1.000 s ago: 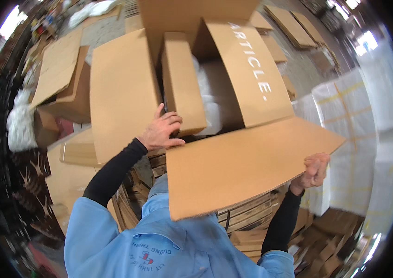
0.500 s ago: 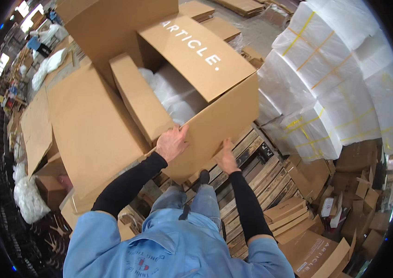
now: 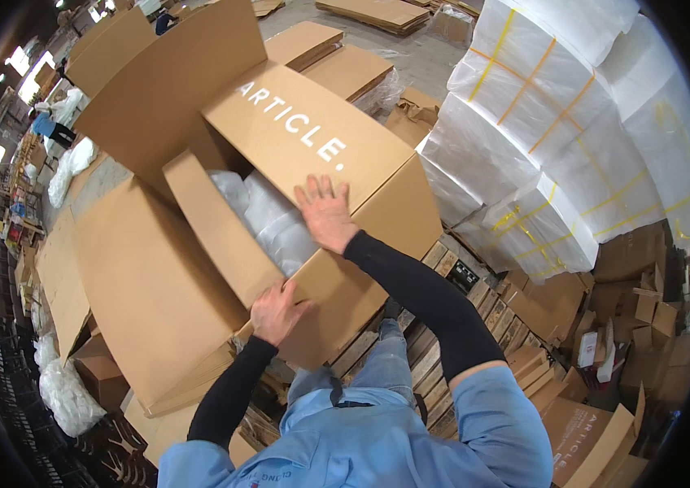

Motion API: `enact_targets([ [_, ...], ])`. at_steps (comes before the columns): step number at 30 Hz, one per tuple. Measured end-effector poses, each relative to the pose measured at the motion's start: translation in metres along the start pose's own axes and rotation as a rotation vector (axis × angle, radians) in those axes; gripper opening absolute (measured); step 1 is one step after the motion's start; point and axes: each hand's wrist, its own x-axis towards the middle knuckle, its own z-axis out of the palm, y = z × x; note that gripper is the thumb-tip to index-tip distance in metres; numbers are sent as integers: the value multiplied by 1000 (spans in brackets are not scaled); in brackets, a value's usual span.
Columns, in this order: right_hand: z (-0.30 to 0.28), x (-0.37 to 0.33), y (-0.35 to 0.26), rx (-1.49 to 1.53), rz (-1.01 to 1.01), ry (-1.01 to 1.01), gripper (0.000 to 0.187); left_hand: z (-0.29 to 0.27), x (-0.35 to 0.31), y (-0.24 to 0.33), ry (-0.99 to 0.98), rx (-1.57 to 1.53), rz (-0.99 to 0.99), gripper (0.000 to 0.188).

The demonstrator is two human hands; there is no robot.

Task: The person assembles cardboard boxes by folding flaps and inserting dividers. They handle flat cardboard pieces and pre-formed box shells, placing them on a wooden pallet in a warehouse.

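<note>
Fingers of the right hand (image 3: pixel 329 218) are spread flat on the lettered flap (image 3: pixel 300 134), while those of the left hand (image 3: pixel 275 314) are curled over the near edge of the carton (image 3: pixel 402 224); no firm pinch can be made out tbh. The carton's set right in front of the body. Inside, a narrow cardboard piece (image 3: pixel 219 232) is angled upper left to lower right, its near end pointed at the left fingers, so it's reached quicker by that hand. The flap's long axis is slanted likewise.

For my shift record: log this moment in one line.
left hand: at near edge of carton | right hand: spread on white-lettered flap | carton: open, whitish wrapped contents showing
</note>
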Motion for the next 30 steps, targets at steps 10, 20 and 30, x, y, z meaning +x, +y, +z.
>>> enact_targets([
  [10, -192, 137, 330, 948, 14, -51, 41, -21, -7, 7, 31, 87, -12, 53],
  [20, 231, 35, 455, 251, 341, -387, 30, -12, 19, 4, 16, 136, -1, 60],
  [30, 281, -18, 245, 1186, 401, -534, 51, -21, -29, -6, -88, 122, -561, 78],
])
